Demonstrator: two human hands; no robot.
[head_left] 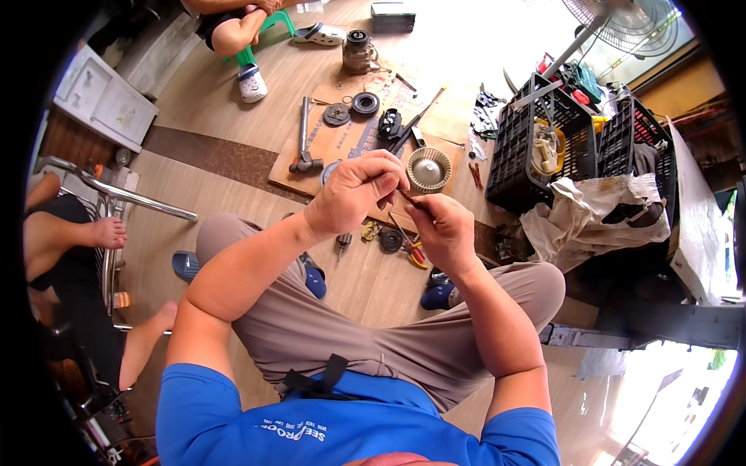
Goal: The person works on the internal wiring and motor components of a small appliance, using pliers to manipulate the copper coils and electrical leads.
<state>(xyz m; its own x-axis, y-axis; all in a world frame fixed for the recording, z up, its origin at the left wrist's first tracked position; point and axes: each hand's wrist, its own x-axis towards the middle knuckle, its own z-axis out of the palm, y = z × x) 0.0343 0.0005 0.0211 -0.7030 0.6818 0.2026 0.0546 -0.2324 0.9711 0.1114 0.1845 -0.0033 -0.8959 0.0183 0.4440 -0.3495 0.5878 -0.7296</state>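
My left hand (351, 191) and my right hand (444, 231) meet in front of my knees, each closed in a pinch. Between their fingertips is a thin reddish-brown strip (407, 196), perhaps twisted wire; the fingers cover much of it. Just beyond lies a sheet of cardboard (286, 165) carrying a hammer (305, 132), a pale round blower wheel (429, 169), a black ring-shaped part (365, 103) and a dark disc (336, 115). Below my hands, pliers with red and yellow handles (417, 253) rest near a round black part (391, 241). Similar reddish-brown strips (475, 175) lie right of the cardboard.
Black plastic crates (505, 159) holding tools and cables stand at the right, with a stained cloth (594, 221) draped beside them. A standing fan (622, 23) is behind. A metal motor-like unit (358, 56) sits at the far edge. Other people sit at the far left and left.
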